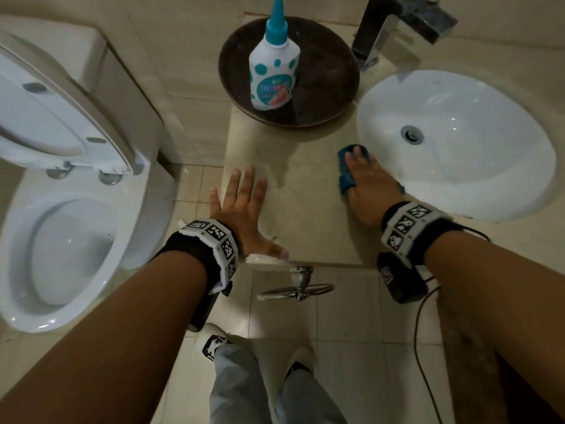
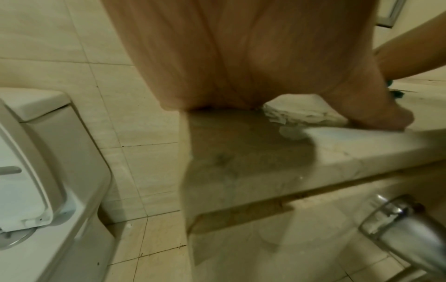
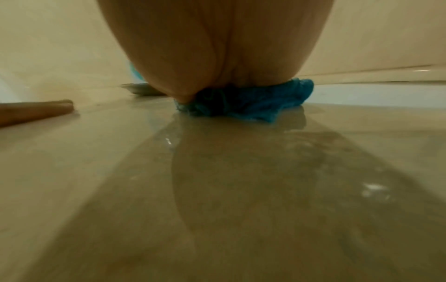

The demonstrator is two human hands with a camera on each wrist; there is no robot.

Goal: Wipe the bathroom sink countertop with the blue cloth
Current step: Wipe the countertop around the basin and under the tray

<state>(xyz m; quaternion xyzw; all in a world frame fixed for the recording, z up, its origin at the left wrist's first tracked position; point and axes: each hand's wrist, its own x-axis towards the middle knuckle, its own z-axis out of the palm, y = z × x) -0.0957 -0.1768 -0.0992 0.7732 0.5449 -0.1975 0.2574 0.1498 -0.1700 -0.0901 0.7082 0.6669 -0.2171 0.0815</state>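
Toilet: I've got the toilet (image 1: pixel 76 215) on my left with its lid up, standing apart from the counter's end.
Surface: the beige stone surface (image 1: pixel 305 215) runs ahead of me and shines wet in the right wrist view.
Basin: the white sink basin (image 1: pixel 489 166) is sunk into the surface on my right, and a dark faucet (image 1: pixel 394 29) stands behind it.
Tray: a round dark tray (image 1: pixel 330 75) sits at the back of the surface, left of the basin.
Bottle: a white bottle (image 1: pixel 273 71) with a teal cap is upright on that tray.
Left hand: my left hand (image 1: pixel 244 206) is spread wide and flat on the surface's near left corner, gripping nothing, the thumb at the front edge.
Right hand: my right hand (image 1: pixel 367 185) lies flat with straight fingers, pressing down on the cloth.
Blue cloth: the blue cloth (image 1: pixel 347 171) is bunched under my right hand on the surface, just beside the basin's left rim.
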